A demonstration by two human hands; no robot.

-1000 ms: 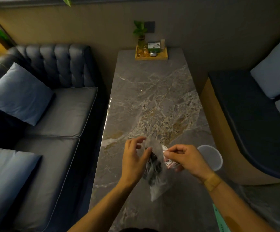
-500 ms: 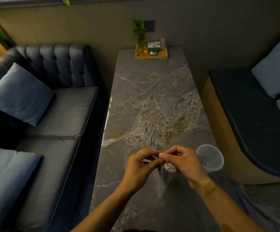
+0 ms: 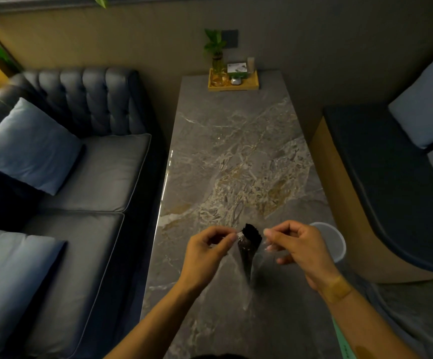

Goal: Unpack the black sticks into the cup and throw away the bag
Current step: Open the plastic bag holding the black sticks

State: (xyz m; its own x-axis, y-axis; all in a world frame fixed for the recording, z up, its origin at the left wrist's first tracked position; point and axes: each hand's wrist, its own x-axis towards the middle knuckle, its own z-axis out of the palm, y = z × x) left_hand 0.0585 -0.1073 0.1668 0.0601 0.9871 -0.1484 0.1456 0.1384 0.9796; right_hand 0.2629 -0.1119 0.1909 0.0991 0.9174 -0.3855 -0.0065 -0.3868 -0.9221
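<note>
A clear plastic bag [image 3: 246, 286] hangs upright over the near end of the marble table [image 3: 236, 156]. A bundle of black sticks [image 3: 249, 244] stands inside it, their tips showing at the bag's mouth. My left hand [image 3: 207, 251] pinches the left edge of the mouth. My right hand [image 3: 298, 247] pinches the right edge, so the mouth is stretched wide between them. A white cup [image 3: 333, 240] stands on the table just right of my right hand, partly hidden by it.
A wooden tray [image 3: 233, 82] with a plant in a bottle and small items sits at the table's far end. A dark tufted sofa [image 3: 85, 177] with blue cushions runs along the left. A padded bench [image 3: 391, 177] with cushions stands on the right.
My hands, which met at the top of the bag, have drawn apart and pulled its mouth wide. The black stick tips now show between them.
</note>
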